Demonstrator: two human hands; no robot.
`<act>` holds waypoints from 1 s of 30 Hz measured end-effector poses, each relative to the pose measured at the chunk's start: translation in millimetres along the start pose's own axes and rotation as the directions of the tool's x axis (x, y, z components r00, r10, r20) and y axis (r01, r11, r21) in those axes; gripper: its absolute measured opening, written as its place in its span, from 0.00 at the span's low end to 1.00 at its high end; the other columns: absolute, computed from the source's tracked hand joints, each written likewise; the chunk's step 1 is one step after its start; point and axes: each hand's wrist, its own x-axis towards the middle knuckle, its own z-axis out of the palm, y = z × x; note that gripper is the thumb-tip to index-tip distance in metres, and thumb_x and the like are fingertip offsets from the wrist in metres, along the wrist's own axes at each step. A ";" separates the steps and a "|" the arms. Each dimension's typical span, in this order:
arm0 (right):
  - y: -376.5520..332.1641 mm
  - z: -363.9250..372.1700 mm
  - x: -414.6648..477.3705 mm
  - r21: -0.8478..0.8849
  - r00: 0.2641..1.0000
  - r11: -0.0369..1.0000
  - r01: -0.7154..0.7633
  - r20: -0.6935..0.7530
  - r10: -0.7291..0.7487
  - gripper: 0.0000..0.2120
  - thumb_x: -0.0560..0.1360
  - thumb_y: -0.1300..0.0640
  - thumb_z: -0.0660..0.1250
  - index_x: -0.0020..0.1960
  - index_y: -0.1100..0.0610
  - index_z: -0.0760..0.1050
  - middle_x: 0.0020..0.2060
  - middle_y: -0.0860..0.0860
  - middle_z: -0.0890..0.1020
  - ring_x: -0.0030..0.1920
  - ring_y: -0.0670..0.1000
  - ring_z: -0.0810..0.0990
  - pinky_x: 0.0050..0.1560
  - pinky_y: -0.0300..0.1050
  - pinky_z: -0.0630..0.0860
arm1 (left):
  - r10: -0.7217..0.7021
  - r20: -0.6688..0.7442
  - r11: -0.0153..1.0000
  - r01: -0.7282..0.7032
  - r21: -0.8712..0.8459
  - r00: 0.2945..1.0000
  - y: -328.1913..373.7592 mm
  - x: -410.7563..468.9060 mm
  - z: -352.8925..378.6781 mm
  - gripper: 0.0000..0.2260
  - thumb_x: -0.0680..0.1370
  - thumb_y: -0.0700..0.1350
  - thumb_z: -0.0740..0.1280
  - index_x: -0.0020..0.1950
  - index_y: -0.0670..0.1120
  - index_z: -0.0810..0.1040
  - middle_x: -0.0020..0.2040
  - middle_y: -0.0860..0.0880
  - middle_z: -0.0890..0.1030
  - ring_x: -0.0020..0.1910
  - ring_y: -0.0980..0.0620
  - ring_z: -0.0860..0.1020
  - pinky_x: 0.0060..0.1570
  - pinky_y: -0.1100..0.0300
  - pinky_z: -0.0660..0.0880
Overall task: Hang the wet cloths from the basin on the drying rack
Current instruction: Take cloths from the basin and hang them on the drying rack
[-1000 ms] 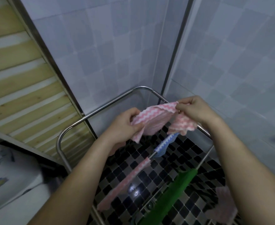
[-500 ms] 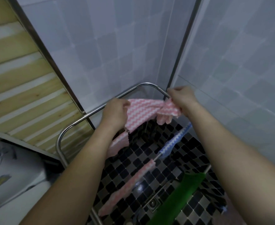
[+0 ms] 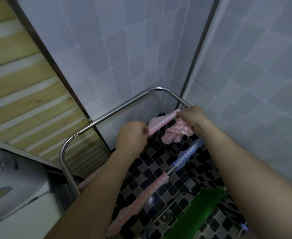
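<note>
- Head view: gripping near end of pink cloth [image 3: 160,122] with left hand [image 3: 132,137], far end with right hand [image 3: 191,118], stretching it along far rod of drying rack [image 3: 117,110].
- Risking slide-off: bunching beneath right hand, likely hanging lopsided and slipping to floor [image 3: 193,178] on release.

Shiny metal rack [image 3: 107,116], woven-looking pink cloth [image 3: 160,124], perhaps glossy floor tiles [image 3: 147,171].

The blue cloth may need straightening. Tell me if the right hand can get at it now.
Probably, once freed: the right hand pinches the pink cloth, and the blue cloth hangs close beside its wrist, nothing between.
</note>
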 end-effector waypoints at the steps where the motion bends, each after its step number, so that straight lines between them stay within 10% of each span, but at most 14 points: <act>1: 2.1 1.8 1.7 0.011 1.000 1.000 -0.001 -0.014 0.001 0.06 0.73 0.58 0.70 0.39 0.60 0.80 0.39 0.59 0.83 0.38 0.55 0.80 0.44 0.49 0.78 | 0.014 -0.002 1.000 -0.014 0.004 1.000 0.9 0.9 1.2 0.07 0.77 0.44 0.67 0.53 0.48 0.84 0.47 0.48 0.84 0.45 0.49 0.81 0.43 0.59 0.74; 11: -0.2 -5.1 8.0 -0.316 0.972 0.949 0.007 -0.219 -0.081 0.19 0.72 0.45 0.66 0.47 0.61 0.81 0.45 0.61 0.84 0.47 0.61 0.83 0.45 0.46 0.75 | 0.149 -0.036 0.988 -0.147 0.040 0.988 6.6 3.0 9.3 0.09 0.77 0.47 0.68 0.55 0.48 0.80 0.51 0.47 0.79 0.48 0.49 0.77 0.43 0.61 0.66; 25: -2.1 -15.7 -7.0 -0.117 0.989 0.992 0.037 -0.137 -0.053 0.11 0.74 0.52 0.68 0.41 0.61 0.81 0.35 0.58 0.81 0.35 0.57 0.80 0.36 0.45 0.74 | 0.039 -0.091 0.991 -0.050 -0.126 0.995 4.1 -3.2 8.9 0.06 0.77 0.46 0.68 0.52 0.47 0.81 0.48 0.51 0.79 0.45 0.53 0.76 0.43 0.61 0.69; 30: -4.6 -58.8 -65.3 0.692 0.984 0.703 -0.162 0.167 0.063 0.06 0.75 0.62 0.66 0.39 0.59 0.76 0.27 0.52 0.75 0.22 0.48 0.72 0.22 0.36 0.68 | -0.322 0.101 0.392 0.230 -0.891 0.941 13.7 -36.0 -18.7 0.06 0.78 0.41 0.67 0.44 0.46 0.82 0.36 0.49 0.81 0.33 0.55 0.75 0.34 0.64 0.73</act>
